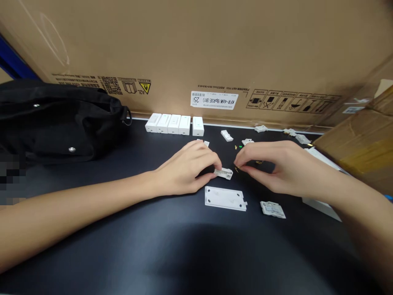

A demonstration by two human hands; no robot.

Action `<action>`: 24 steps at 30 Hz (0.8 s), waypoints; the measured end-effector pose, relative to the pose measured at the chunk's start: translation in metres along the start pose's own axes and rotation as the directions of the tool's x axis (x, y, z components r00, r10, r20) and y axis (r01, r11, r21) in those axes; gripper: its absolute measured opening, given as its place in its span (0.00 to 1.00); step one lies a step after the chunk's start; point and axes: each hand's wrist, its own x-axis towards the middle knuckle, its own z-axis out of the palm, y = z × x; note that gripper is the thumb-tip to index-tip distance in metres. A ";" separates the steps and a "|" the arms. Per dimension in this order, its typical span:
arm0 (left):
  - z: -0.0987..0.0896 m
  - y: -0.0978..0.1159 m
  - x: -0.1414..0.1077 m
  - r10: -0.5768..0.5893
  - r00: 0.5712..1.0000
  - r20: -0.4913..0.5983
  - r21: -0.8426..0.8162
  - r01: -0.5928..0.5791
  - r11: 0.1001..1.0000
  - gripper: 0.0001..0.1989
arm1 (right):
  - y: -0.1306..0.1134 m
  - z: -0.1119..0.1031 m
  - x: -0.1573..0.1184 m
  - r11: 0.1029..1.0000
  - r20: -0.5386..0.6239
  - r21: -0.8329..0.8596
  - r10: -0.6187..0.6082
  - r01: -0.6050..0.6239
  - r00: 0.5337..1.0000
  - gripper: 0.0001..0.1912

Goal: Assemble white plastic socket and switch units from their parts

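Observation:
Near the middle, my left hand [192,167] pinches the left end of a small white plastic piece [226,173] between thumb and fingers. To its right, my right hand [273,166] has thumb and index finger pressed together on a tiny brass-coloured part [236,169], just off the piece's right end. A flat white plate [225,198] with holes in its corners lies below the held piece. Another white plastic part [273,209] rests below my right hand. Small brass [236,147] and green [240,146] bits are on the dark table beyond the hands.
Several white boxed switches [174,124] stand in a row before a large cardboard box [184,49]. A black bag [61,121] sits at the left. More white parts [226,135] lie at the back; a second carton [362,143] is at the right.

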 end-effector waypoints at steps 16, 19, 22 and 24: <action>0.001 -0.001 0.000 0.018 1.000 -0.005 0.021 -0.018 1.000 0.04 | -0.005 0.007 0.003 0.997 -0.019 0.053 -0.052 0.053 0.998 0.09; 0.001 0.000 0.000 0.018 1.000 0.002 0.015 -0.018 1.000 0.03 | -0.006 0.010 0.005 0.998 -0.015 0.056 -0.024 0.025 1.000 0.09; 0.001 0.000 0.000 0.014 1.000 0.004 0.018 -0.014 1.000 0.03 | -0.009 0.012 0.006 0.997 0.021 0.078 -0.007 0.005 1.000 0.09; 0.001 0.000 0.000 0.014 1.000 0.009 0.019 -0.014 1.000 0.03 | -0.009 0.013 0.007 0.996 0.023 0.088 -0.011 0.009 1.000 0.09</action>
